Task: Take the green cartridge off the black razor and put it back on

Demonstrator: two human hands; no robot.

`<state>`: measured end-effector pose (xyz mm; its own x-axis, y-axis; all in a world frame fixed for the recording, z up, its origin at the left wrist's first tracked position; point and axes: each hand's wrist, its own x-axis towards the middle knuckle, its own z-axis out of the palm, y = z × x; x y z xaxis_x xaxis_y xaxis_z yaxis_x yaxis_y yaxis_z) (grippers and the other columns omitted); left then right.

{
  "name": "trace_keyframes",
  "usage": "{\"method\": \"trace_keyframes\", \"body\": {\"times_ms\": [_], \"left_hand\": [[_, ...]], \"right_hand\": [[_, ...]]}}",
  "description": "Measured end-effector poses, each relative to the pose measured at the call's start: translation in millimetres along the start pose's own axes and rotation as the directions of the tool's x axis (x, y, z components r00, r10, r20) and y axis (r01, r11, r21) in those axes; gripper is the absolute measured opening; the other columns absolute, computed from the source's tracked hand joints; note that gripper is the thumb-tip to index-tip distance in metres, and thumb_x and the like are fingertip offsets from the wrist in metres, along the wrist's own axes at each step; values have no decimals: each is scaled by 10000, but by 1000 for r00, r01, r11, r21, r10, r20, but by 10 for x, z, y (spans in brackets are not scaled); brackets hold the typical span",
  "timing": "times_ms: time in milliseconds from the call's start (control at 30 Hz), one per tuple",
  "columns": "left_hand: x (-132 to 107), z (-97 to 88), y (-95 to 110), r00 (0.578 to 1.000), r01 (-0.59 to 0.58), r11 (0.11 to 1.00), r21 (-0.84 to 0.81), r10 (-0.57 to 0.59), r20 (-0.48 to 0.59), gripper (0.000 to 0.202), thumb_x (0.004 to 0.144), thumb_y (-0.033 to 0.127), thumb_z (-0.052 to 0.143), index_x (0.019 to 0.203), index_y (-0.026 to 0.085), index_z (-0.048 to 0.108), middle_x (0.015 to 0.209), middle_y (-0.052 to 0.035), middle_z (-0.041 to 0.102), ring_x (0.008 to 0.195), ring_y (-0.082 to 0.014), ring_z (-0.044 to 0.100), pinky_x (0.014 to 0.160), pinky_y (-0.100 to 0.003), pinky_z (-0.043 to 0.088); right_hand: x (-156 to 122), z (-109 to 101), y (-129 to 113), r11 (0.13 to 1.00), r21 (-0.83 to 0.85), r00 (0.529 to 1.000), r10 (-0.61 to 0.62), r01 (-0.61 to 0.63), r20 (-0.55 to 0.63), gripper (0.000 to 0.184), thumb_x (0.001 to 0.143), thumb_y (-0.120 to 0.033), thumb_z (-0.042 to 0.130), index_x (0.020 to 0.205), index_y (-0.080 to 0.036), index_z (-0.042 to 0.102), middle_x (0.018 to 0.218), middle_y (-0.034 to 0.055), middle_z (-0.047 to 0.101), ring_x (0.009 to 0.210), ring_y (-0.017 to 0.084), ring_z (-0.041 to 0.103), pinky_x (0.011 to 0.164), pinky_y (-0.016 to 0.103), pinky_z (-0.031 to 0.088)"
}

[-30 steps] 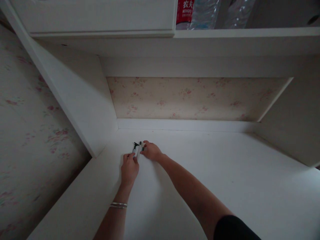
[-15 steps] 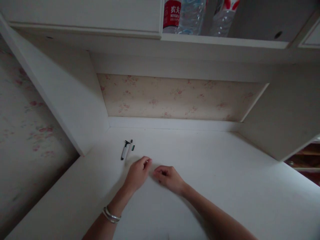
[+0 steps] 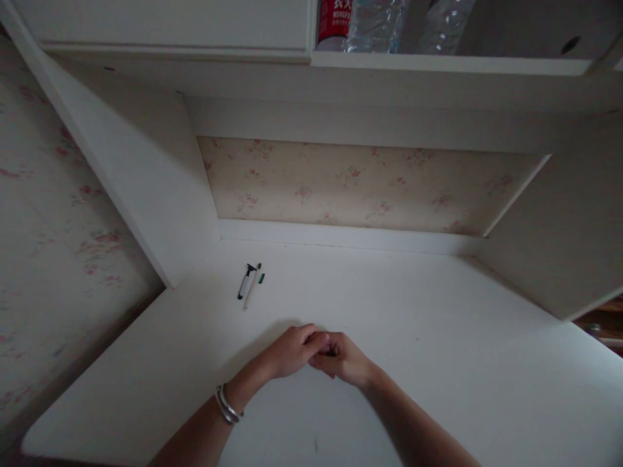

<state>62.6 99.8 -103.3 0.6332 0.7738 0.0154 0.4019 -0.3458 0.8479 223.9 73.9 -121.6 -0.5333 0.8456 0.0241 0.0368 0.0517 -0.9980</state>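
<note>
My left hand [image 3: 293,350] and my right hand [image 3: 351,360] meet low over the white desk. Both are closed, with curled fingers pressed together and the left thumb lying over the right fingers. Whether anything small is between them is hidden. Beyond my left hand, on the desktop, lies a razor [image 3: 244,285] with a black head and a pale handle. Beside it is a thin toothbrush [image 3: 252,287] with a dark head and a pale handle. A small dark green and black piece [image 3: 261,278] lies just right of the brush; its kind is unclear.
The white desktop [image 3: 413,402] spreads around my hands. Upright side panels [image 3: 121,162] and a low back ledge [image 3: 341,234] border it. Overhead, an open shelf [image 3: 438,63] holds a red-labelled bottle [image 3: 335,23] and other clear plastic bottles [image 3: 374,26].
My hands were apart and have come together, the left moving right and towards me. The razor, toothbrush and small piece stay put. The view has shifted slightly.
</note>
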Motion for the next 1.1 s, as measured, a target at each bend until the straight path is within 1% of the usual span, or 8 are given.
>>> {"method": "trace_keyframes", "body": {"times_ms": [100,267,367,500,667,900,1100], "left_hand": [[7,1,11,1000,19,1000,19,-19,11,419,909,501,366,810,159,587,754,-20,630,685,-149,552,576,-237,368],[3,-8,18,1000,29,999,26,-29,4,440,899,521,369,791,155,588,712,-13,614,643,-140,522,537,-232,342],[-1,-18,9,1000,23,1000,13,-23,16,440,896,525,373,813,154,596,746,-23,631,655,-145,534,545,-233,350],[1,-16,-3,1000,20,999,28,-20,16,430,898,512,375,823,156,605,752,-26,640,665,-151,544,552,-236,356],[4,-9,-8,1000,15,1000,19,-15,13,401,903,483,381,846,160,613,809,-33,661,707,-156,569,611,-243,391],[-9,-28,21,1000,17,999,45,-17,9,410,903,486,379,881,160,626,826,-40,664,719,-162,577,607,-246,390],[-9,-32,37,1000,23,998,64,-23,2,403,901,481,379,848,159,616,781,-31,650,703,-157,571,578,-241,369]], "right_hand": [[-7,-13,-4,1000,-18,1000,0,0,-9,147,768,-283,601,779,-136,591,503,-70,400,423,71,323,394,187,257],[4,-31,12,998,-61,1000,7,-9,-23,135,765,-270,597,776,-136,604,528,-57,428,455,78,353,424,195,275],[11,-35,28,997,-72,1000,2,-4,-21,136,756,-259,591,802,-134,620,541,-51,439,465,81,369,428,195,283],[11,-28,21,998,-62,1000,-17,16,-12,99,740,-210,570,783,-136,619,549,-49,449,473,84,380,435,192,297],[-1,-18,5,997,-75,999,-38,37,-11,75,743,-193,565,769,-140,612,553,-50,448,483,86,386,442,190,313],[3,-20,4,996,-88,1000,-19,18,-10,106,750,-227,565,790,-143,618,572,-46,467,484,87,395,446,194,323],[4,-14,1,995,-94,1000,-19,17,-19,96,752,-215,561,781,-142,618,567,-47,467,486,86,408,444,188,335]]}}
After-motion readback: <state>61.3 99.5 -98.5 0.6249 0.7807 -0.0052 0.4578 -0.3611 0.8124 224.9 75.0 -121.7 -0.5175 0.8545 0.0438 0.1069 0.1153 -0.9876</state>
